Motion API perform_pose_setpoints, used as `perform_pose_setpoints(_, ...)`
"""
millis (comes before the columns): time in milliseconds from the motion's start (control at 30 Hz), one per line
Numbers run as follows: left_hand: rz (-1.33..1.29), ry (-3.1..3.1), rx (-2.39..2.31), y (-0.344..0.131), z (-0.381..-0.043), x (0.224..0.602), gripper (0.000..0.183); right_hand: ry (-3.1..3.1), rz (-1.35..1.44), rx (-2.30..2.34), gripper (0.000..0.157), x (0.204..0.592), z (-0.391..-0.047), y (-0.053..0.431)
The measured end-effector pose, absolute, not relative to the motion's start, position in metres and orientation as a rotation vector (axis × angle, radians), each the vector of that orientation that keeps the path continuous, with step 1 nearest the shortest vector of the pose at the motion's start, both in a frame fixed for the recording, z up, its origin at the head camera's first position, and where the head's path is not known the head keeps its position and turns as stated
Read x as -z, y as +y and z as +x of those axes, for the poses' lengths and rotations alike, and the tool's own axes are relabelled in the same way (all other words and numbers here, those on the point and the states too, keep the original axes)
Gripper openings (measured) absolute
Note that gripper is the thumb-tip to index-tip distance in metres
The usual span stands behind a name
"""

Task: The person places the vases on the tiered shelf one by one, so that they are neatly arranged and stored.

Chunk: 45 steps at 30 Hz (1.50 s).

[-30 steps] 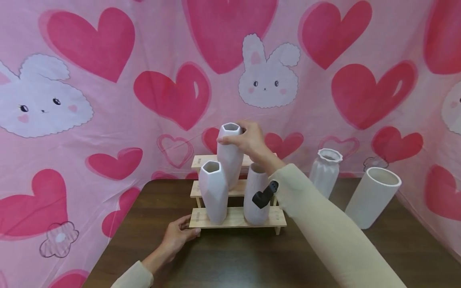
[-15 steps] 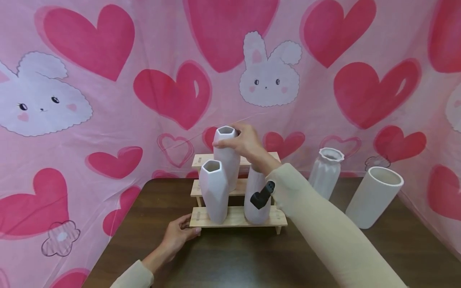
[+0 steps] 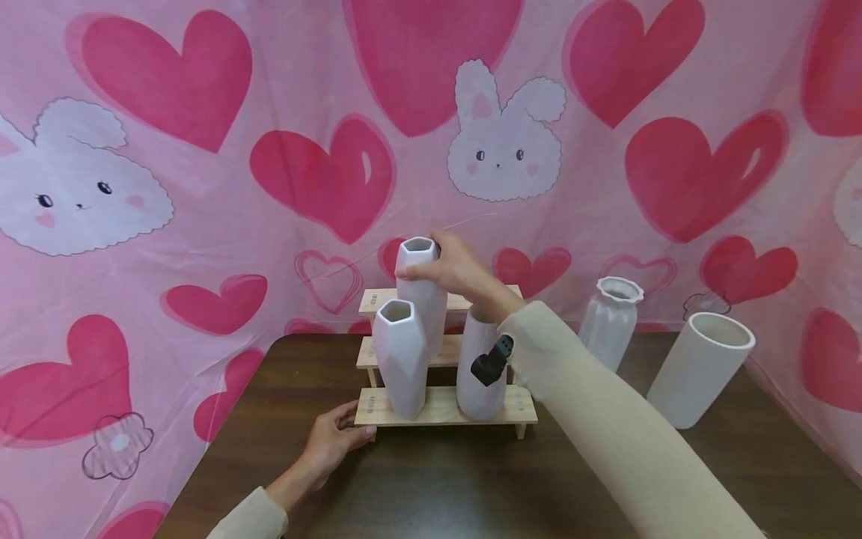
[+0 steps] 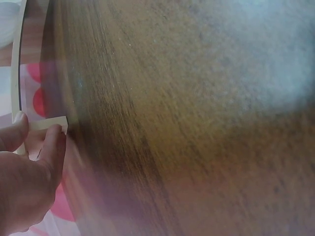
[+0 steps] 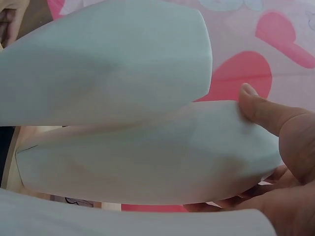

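My right hand (image 3: 456, 263) grips a white faceted vase (image 3: 431, 307) near its rim, with the thumb in front. The vase's base is at the middle step of a wooden tiered stand (image 3: 441, 408). In the right wrist view, fingers curl under that same vase (image 5: 133, 162). On the front step stand another faceted vase (image 3: 399, 367) at left and a rounder white vase (image 3: 480, 389) at right, partly behind my sleeve. My left hand (image 3: 330, 438) holds the stand's front left corner; in the left wrist view its thumb and fingers (image 4: 54, 147) pinch around a leg.
A fluted white vase (image 3: 609, 322) and a wide white cylinder vase (image 3: 700, 367) stand on the dark wooden table (image 3: 431, 486) at right. A pink heart-patterned cloth (image 3: 417, 172) hangs behind. A black clip-like device (image 3: 491, 361) sits on my right wrist.
My right hand has moved the gripped vase left along the middle step, so its top sits closer behind the front left vase. The left hand has stayed at the stand's corner.
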<state>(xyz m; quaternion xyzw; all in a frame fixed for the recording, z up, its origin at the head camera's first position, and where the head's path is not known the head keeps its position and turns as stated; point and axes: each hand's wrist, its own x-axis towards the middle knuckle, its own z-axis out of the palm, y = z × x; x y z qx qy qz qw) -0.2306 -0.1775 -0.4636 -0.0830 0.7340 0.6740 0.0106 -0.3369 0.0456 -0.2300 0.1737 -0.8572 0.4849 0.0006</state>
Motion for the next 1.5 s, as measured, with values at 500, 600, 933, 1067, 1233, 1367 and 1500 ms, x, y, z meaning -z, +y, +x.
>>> perform_pose_setpoints(500,-0.233,2.280,-2.109,-0.174,-0.231,0.465,0.064,-2.636,0.508,-1.510,0.090,0.224,-0.313,0.089)
perform_pose_setpoints(600,-0.233,2.293,-2.097,-0.174,-0.232,0.465,0.063,-2.635,0.501,-1.486,0.086,0.226,-0.310,0.108)
perform_pose_setpoints(933,-0.235,2.286,-2.136,-0.176,-0.230,0.467,0.063,-2.627,0.522,-1.352,0.084,0.241,-0.307,0.158)
perform_pose_setpoints(1067,-0.243,2.291,-2.134,-0.176,-0.231,0.467,0.063,-2.581,0.527,-1.333,0.083,0.253,-0.301,0.182)
perform_pose_setpoints(1233,-0.233,2.297,-2.114,-0.175,-0.231,0.467,0.062,-2.514,0.495,-1.273,0.080,0.270,-0.294,0.209)
perform_pose_setpoints(1367,-0.239,2.294,-2.110,-0.175,-0.232,0.466,0.062,-2.500,0.480,-1.192,0.080,0.281,-0.291,0.223)
perform_pose_setpoints(1500,-0.242,2.304,-2.109,-0.176,-0.231,0.466,0.062,-2.517,0.428,-1.180,0.082,0.287,-0.289,0.238)
